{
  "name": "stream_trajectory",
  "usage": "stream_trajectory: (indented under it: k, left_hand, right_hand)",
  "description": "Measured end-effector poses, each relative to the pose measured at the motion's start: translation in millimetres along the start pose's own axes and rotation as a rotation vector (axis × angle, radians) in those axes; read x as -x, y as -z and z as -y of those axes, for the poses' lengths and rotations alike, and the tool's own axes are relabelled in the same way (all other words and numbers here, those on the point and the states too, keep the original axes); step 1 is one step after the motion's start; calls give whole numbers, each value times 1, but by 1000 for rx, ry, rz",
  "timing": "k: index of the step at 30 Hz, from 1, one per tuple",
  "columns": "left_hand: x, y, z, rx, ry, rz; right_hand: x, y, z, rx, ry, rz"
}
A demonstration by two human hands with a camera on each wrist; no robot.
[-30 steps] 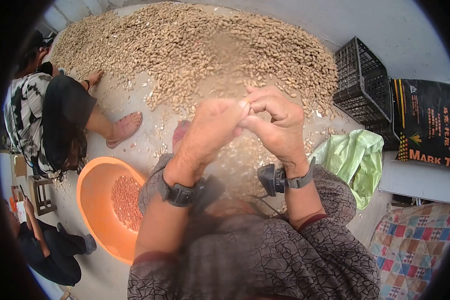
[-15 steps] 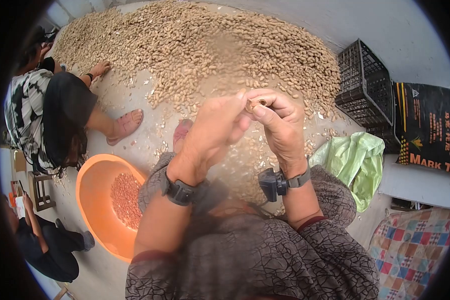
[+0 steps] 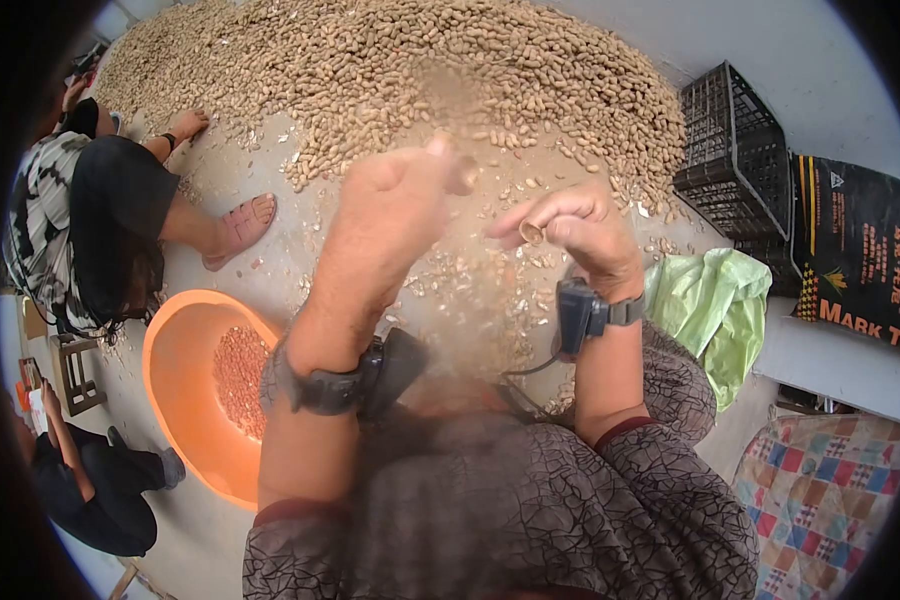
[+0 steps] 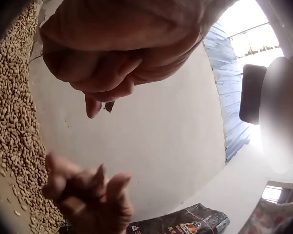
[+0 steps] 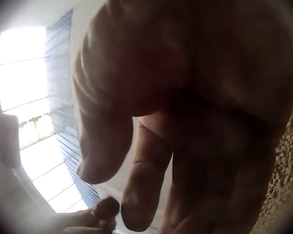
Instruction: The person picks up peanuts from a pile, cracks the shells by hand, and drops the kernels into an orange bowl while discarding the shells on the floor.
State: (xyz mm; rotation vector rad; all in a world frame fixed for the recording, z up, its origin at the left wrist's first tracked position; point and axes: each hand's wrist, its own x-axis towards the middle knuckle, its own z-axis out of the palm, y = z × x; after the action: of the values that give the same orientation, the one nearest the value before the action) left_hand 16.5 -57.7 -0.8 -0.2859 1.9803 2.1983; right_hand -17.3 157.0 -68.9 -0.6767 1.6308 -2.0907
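Over the floor, the left hand [image 3: 385, 205] pinches a blurred brownish piece [image 3: 463, 177] at its fingertips; in the left wrist view a small dark fragment [image 4: 109, 106] shows below that hand [image 4: 122, 53]. Apart from it, to the right, the right hand [image 3: 590, 230] holds an opened peanut shell piece [image 3: 532, 233] between thumb and curled finger. The right wrist view shows the right hand [image 5: 185, 92] close up and dark, its palm in shadow. Unshelled peanuts [image 3: 390, 80] lie heaped beyond both hands.
An orange basin [image 3: 185, 370] with reddish kernels [image 3: 240, 380] stands left. Black crates [image 3: 735, 165], a green bag [image 3: 710, 310] and a black printed sack [image 3: 855, 260] stand right. Shell bits litter the floor. Two people sit at the left.
The hands were together at the shell and have come apart, the left moving left and up, the right moving right. The head view has shifted slightly.
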Motion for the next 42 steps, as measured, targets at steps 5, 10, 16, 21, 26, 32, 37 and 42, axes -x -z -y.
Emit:
stream_trajectory:
  k: [5,10,16,21,26,32,37,42]
  left_hand:
    - [4,17,-16,285,99,152]
    - [6,22,-19,475,180,81]
    - [5,23,-27,519,230,-30]
    - [1,29,-20,539,208,-26]
    - [-5,32,-20,443,146,26]
    - [-2,36,-15,416,115,-12]
    - [0,36,-20,388,161,-48]
    - [5,29,-17,466,120,-153]
  right_hand:
    - [4,44,-65,3,-280,-457]
    - [15,87,-164,-32,-444,-632]
    - [4,115,-256,110,-632,-781]
    - [-25,134,-313,395,-706,-787]
    - [-43,137,-348,905,-741,-844]
    - [-49,136,-344,1096,-816,-751]
    - [-36,139,-327,174,-903,-840]
    - [-17,112,-300,-546,-489,-473]
